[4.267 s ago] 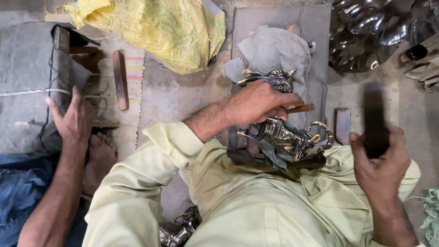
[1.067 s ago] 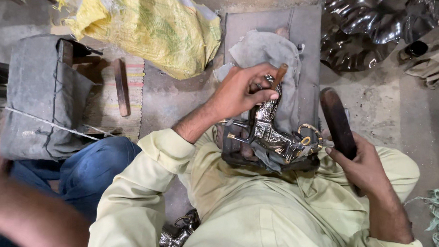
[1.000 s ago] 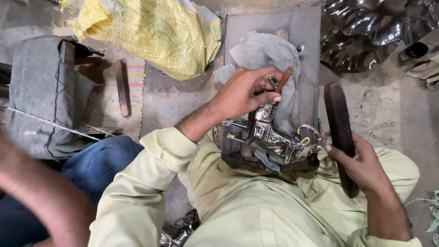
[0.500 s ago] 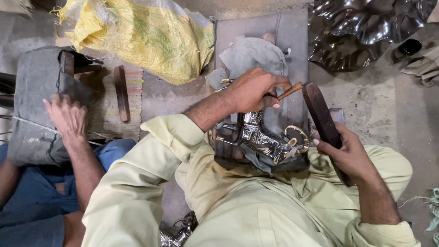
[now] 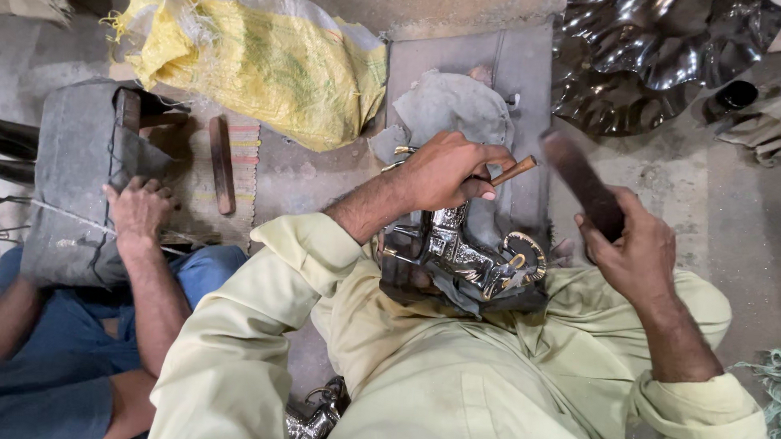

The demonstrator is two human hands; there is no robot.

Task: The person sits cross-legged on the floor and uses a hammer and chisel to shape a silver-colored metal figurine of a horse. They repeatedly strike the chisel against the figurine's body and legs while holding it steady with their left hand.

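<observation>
Since half a second back our right hand has swung the dark mallet up and out, so it's now raised clear of the punch and blurred, while the neighbour's hand has slid down onto the grey padded block. The shiny metal figure sits in our lap on a dark cloth, just under our left hand, which is closed around a thin wooden-handled punch held against the figure's upper end. Our right hand is wrapped tight round the mallet's lower end.

As for progress, we'd guess we're mid-way: the figure already shows plenty of raised pattern and shine, but the tools are out and working, so there's more detailing to go. How much is left we honestly can't tell from here.

Further out there's a grey rag on the floor, a yellow sack, and a dark wavy metal dish at top right.
</observation>
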